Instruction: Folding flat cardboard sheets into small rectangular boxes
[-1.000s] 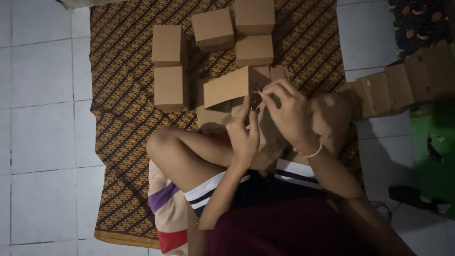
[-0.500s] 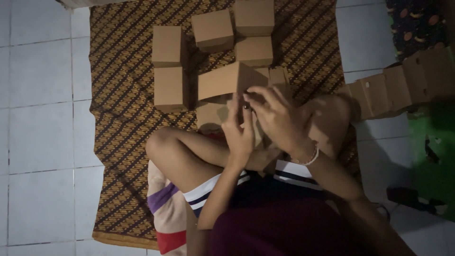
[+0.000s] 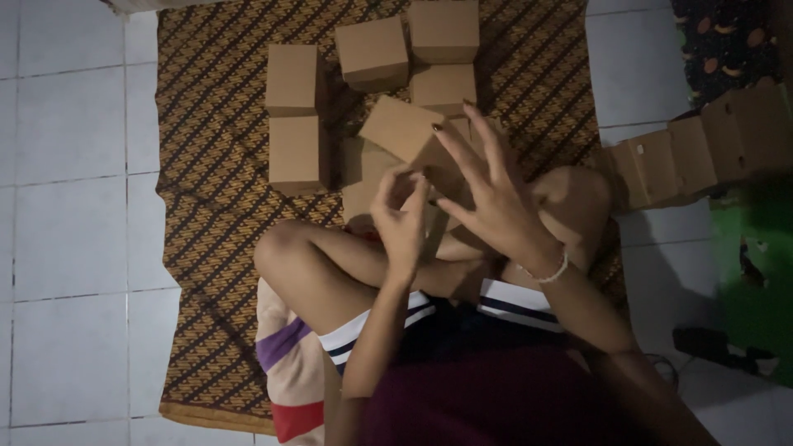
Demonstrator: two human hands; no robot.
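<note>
I sit cross-legged on a brown patterned mat (image 3: 206, 248). A tilted brown cardboard box (image 3: 401, 128) is in front of my knees. My left hand (image 3: 401, 215) has its fingers bunched at the box's lower edge and seems to pinch it. My right hand (image 3: 496, 198) hovers over the box's right side with its fingers spread wide and grips nothing. A thin bracelet (image 3: 552, 272) circles my right wrist. Another box (image 3: 363, 186) lies partly hidden beneath the tilted one and my hands.
Several closed cardboard boxes (image 3: 296, 153) stand on the mat beyond my hands. A row of flat folded cartons (image 3: 694, 157) lies on the white tile floor (image 3: 66, 206) to the right. A green object (image 3: 752, 272) sits lower right. A striped cloth (image 3: 285, 363) lies under my left leg.
The right hand has come off the box and opened its fingers wide. The box has tipped and shifted a little. The left hand stays at its lower edge.
</note>
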